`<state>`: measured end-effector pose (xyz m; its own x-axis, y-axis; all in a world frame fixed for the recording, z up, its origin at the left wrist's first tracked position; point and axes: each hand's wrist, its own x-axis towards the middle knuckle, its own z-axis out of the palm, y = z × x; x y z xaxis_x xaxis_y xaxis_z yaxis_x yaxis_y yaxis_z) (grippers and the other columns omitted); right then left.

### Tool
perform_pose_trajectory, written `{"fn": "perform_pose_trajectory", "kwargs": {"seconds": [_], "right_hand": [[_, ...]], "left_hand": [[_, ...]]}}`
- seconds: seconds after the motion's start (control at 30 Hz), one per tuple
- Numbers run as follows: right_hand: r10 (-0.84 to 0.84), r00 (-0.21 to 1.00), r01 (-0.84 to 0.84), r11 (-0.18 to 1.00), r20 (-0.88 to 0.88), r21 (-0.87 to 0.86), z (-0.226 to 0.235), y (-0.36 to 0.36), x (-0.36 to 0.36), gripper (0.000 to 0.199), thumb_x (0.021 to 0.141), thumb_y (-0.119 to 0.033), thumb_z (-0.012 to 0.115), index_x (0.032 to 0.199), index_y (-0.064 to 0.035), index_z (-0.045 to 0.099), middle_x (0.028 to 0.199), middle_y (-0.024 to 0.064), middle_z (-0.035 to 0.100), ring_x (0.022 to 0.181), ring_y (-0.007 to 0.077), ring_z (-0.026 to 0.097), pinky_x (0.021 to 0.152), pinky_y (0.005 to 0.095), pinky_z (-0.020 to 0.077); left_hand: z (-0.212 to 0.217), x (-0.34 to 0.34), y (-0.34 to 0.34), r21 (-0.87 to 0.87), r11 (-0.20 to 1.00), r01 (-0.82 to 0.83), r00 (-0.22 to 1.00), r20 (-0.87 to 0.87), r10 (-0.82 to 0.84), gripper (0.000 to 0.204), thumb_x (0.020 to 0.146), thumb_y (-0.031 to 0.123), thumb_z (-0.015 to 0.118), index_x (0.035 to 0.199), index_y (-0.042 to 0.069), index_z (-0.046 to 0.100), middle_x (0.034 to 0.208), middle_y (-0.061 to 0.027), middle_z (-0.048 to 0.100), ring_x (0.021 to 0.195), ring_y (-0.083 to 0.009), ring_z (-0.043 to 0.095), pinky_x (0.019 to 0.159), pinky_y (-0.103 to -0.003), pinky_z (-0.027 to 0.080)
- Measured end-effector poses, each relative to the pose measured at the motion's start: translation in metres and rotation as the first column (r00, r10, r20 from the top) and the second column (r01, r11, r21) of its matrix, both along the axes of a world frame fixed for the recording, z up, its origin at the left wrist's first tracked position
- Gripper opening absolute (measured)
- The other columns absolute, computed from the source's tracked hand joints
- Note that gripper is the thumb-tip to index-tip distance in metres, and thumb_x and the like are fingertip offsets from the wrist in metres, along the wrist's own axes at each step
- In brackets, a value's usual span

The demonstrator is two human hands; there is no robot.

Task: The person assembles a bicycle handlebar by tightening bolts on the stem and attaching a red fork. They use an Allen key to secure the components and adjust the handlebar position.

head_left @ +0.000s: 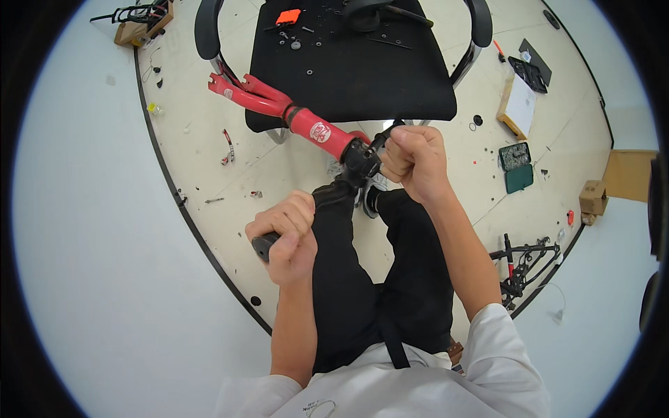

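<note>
Left hand (284, 228) wrapped round black handlebar (333, 194), right hand (419, 160) clenched round other end — red fork (303, 122) just beyond, seemingly joined at stem (362, 159) already; prongs (261, 103) bare — loose hardware (295, 44) apparently unfitted on chair seat (376, 87).

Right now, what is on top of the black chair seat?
On the seat: an orange piece, small bolts and washers. The red fork hides part of its near left side; anything covered there cannot be seen.
</note>
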<state>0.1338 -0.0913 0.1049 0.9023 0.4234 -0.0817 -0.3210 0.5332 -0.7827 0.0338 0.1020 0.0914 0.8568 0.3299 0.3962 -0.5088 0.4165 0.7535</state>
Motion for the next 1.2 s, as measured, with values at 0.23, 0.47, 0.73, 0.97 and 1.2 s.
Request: {"fn": "perform_pose_trajectory", "kwargs": {"seconds": [0.23, 0.47, 0.73, 0.97, 1.2], "right_hand": [[-0.033, 0.992, 0.059, 0.973, 0.124, -0.221, 0.007, 0.01, -0.01, 0.045, 0.099, -0.016, 0.049, 0.06, -0.0114, 0.028, 0.054, -0.0048, 0.024, 0.047, 0.0059, 0.021, 0.043, 0.0268, 0.0171], [0.338, 0.561, 0.411, 0.678, 0.755, -0.609, 0.0, 0.024, -0.035, 0.022, 0.086, -0.011, 0.064, 0.068, -0.0013, 0.057, 0.057, 0.0126, 0.056, 0.051, 0.0308, 0.058, 0.05, 0.0384, 0.0446], [-0.262, 0.943, 0.332, 0.688, 0.206, -0.645, -0.05, -0.044, -0.035, 0.03, 0.094, -0.018, 0.061, 0.074, 0.0042, 0.059, 0.055, 0.0047, 0.044, 0.055, 0.0072, 0.041, 0.05, 0.03, 0.0355], [-0.172, 0.959, 0.283, 0.508, 0.226, -0.814, -0.075, -0.019, -0.022, 0.043, 0.091, -0.036, 0.065, 0.076, 0.0039, 0.063, 0.063, 0.0056, 0.058, 0.058, 0.014, 0.053, 0.056, 0.0322, 0.0436], [-0.523, 0.845, 0.211, 0.52, -0.113, -0.828, -0.108, 0.003, 0.003, 0.057, 0.077, -0.052, 0.076, 0.079, 0.0042, 0.071, 0.07, 0.0109, 0.067, 0.054, 0.022, 0.061, 0.059, 0.0359, 0.0501]], "left_hand": [[0.02, -0.004, 0.016, -0.004, 0.984, 0.18, 0.975, -0.133, -0.179, 0.05, 0.096, 0.049, 0.042, 0.068, 0.009, 0.043, 0.068, -0.008, 0.048, 0.072, -0.0232, 0.045, 0.083, -0.042, 0.038], [-0.025, 0.027, 0.068, -0.305, 0.927, 0.219, 0.695, -0.617, -0.368, 0.061, 0.102, 0.05, 0.038, 0.115, -0.007, 0.055, 0.111, -0.0218, 0.061, 0.109, -0.0367, 0.059, 0.106, -0.05, 0.043], [0.018, 0.014, 0.059, -0.221, 0.886, 0.407, 0.775, -0.429, -0.463, 0.062, 0.099, 0.048, 0.044, 0.128, -0.007, 0.052, 0.123, -0.0247, 0.061, 0.119, -0.0371, 0.058, 0.107, -0.05, 0.041], [0.049, -0.018, 0.05, 0.215, 0.861, 0.461, 0.743, -0.625, -0.242, 0.033, 0.09, 0.018, 0.064, 0.112, -0.007, 0.064, 0.12, -0.0218, 0.065, 0.111, -0.0272, 0.063, 0.108, -0.04, 0.041], [0.045, -0.057, 0.051, 0.016, 0.856, 0.518, 0.258, -0.956, -0.138, 0.049, 0.099, 0.03, 0.061, 0.131, -0.008, 0.054, 0.089, -0.017, 0.069, 0.064, -0.0195, 0.067, 0.052, -0.028, 0.057]]}}
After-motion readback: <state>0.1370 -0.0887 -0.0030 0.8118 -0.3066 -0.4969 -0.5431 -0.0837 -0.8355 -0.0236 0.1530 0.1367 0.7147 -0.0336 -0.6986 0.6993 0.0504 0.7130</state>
